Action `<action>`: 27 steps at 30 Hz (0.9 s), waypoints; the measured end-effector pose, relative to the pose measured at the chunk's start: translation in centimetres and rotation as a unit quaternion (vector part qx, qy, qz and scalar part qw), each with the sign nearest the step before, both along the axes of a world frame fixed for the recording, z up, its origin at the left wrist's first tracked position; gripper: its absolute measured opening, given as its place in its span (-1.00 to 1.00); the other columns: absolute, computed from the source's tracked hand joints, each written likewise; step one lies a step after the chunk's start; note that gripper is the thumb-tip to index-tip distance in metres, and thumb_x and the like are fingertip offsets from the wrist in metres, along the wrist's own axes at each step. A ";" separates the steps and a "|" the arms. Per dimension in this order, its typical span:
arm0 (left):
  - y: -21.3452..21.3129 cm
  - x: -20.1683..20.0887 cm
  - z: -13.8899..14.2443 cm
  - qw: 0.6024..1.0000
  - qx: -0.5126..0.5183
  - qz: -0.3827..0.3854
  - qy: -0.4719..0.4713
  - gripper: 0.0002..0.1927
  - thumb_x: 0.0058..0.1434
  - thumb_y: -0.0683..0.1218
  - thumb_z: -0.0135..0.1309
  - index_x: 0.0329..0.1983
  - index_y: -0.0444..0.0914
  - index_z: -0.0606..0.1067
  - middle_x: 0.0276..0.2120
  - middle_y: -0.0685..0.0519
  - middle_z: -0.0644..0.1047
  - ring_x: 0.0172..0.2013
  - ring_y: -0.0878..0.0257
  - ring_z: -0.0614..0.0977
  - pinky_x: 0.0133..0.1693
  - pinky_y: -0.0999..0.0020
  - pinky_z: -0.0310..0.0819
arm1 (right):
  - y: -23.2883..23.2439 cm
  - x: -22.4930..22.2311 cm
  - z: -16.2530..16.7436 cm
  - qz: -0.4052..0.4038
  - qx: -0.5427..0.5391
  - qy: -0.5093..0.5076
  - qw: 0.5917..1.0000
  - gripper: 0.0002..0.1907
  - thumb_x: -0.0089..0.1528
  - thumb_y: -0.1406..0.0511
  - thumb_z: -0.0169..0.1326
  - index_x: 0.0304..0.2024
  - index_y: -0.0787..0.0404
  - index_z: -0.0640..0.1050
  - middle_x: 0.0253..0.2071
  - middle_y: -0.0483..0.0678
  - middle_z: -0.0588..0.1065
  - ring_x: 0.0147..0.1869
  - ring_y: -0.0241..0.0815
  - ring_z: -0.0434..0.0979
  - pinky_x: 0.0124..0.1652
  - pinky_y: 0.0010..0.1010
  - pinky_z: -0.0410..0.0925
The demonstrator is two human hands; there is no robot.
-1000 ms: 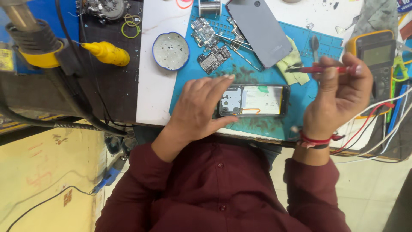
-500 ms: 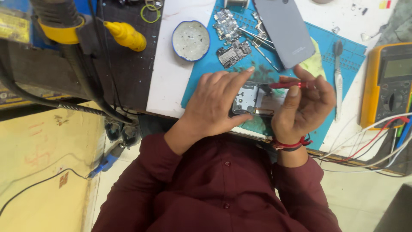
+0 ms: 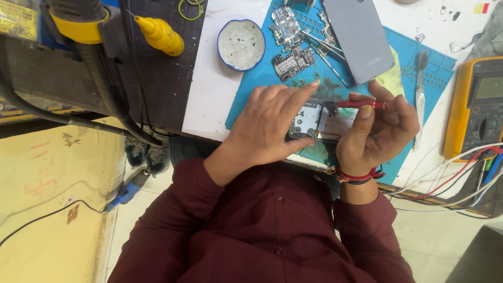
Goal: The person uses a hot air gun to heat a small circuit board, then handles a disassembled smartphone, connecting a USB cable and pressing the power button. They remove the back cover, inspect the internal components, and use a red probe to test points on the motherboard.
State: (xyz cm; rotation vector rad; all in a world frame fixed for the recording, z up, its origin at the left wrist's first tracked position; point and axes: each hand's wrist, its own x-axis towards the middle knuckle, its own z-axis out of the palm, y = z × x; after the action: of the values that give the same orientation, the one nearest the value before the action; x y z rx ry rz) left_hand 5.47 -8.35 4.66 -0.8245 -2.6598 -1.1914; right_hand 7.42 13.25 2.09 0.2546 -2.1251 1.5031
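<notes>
The person's left hand (image 3: 272, 126) lies over the left end of an opened phone (image 3: 314, 121), fingers spread and pressing down, the forefinger stretched along its upper edge and the thumb curled under its lower edge, so the hand grips the phone and pins it to the blue work mat (image 3: 246, 86); the phone rests flat on the mat at the near edge of the bench, between the two hands, its inner metal frame and pale parts showing. The right hand (image 3: 380, 131) is closed round a slim red-handled tool (image 3: 361, 104), pinched between thumb and fingers; the tool lies nearly level, its dark tip touching the phone's inside just right of the left forefinger. A red thread band (image 3: 359, 175) circles the right wrist; both sleeves are maroon.

Beyond the hands, on the mat, lie two bare circuit boards (image 3: 288, 39), a pair of tweezers (image 3: 327, 52) and a grey back cover (image 3: 359, 36), face down and tilted; a round blue-rimmed dish (image 3: 241, 44) sits just left of the mat on a white sheet (image 3: 207, 99); a yellow-nozzled bottle (image 3: 160, 34) lies further left on a dark surface. To the right, a grey spudger (image 3: 420, 94) lies along the mat's edge, and a yellow multimeter (image 3: 479, 112) stands near it, with red, white and blue leads (image 3: 456, 181) trailing below.
</notes>
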 end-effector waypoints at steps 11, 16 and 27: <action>0.1 -0.1 0.0 1.000 0.005 0.002 -0.004 0.07 0.07 0.22 0.40 0.50 -0.25 0.12 0.12 -0.07 0.50 0.16 -0.03 0.46 0.19 0.05 0.24 | -0.2 -1.1 1.7 0.015 0.172 0.122 0.977 -0.55 0.38 0.56 0.23 0.24 0.27 0.38 0.14 0.27 0.53 -0.02 0.08 0.68 -0.07 -0.25 0.61; 0.1 -0.1 -0.1 1.000 0.007 0.002 -0.004 0.07 0.09 0.20 0.40 0.51 -0.25 0.12 0.10 -0.07 0.50 0.17 -0.02 0.46 0.20 0.06 0.24 | -0.7 -1.3 3.7 0.001 0.264 0.131 0.955 -0.55 0.24 0.49 0.42 0.08 0.21 0.49 -0.03 0.16 0.49 -0.09 0.09 0.53 -0.10 -0.21 0.44; 0.2 -0.1 0.0 1.000 0.024 0.005 -0.014 0.07 0.06 0.19 0.41 0.51 -0.23 0.12 0.09 -0.04 0.50 0.18 0.02 0.47 0.18 0.07 0.24 | -1.0 -1.9 3.1 0.069 0.177 0.091 0.977 -0.73 0.45 0.56 0.11 0.15 0.24 0.45 -0.03 0.14 0.51 -0.03 0.00 0.63 -0.06 -0.27 0.58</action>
State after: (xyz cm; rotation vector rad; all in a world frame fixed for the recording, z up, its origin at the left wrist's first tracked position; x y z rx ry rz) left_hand 5.40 -8.14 4.64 -0.7935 -2.6430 -1.2670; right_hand 5.50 12.21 5.20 0.6540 -2.2496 1.1120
